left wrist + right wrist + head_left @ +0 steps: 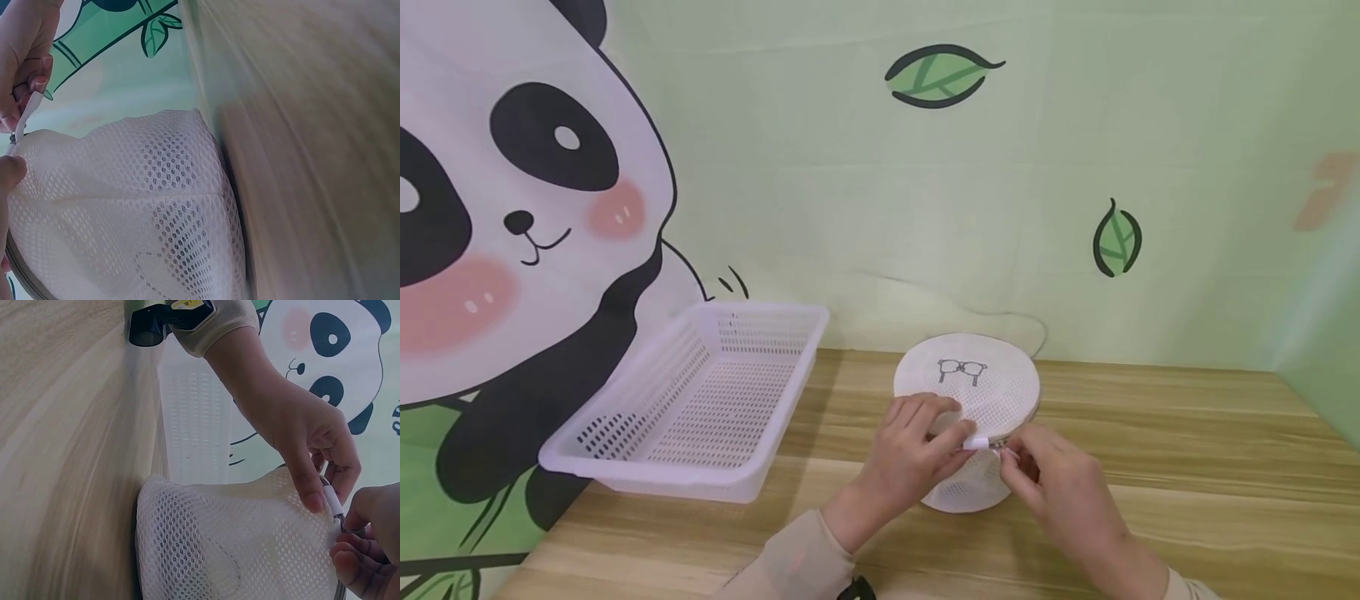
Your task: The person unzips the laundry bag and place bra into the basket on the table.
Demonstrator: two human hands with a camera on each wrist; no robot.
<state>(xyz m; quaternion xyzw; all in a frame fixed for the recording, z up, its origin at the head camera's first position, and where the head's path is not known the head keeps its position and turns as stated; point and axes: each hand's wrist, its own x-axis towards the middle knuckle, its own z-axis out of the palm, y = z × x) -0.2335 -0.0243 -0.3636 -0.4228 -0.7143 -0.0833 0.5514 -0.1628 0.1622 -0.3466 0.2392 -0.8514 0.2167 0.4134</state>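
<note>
A round white mesh laundry bag [1000, 396] stands upright on the table, a small line drawing on its flat top. Around its upper rim runs a grey zipper [26, 275]. My left hand [913, 442] grips the front of the rim, its thumb beside a white fabric tab [976, 443]. Just right of the tab, my right hand [1063, 479] pinches the zipper pull between thumb and fingers; the pull itself is mostly hidden by them. In the right wrist view, both hands meet at the zipper, with the white tab [332, 499] between them.
A white perforated plastic basket [760, 417] sits to the left on the wooden table [1187, 467]. Behind the table hangs a green backdrop [820, 167] with a panda and leaves. A thin cord [1000, 313] shows against it behind the bag.
</note>
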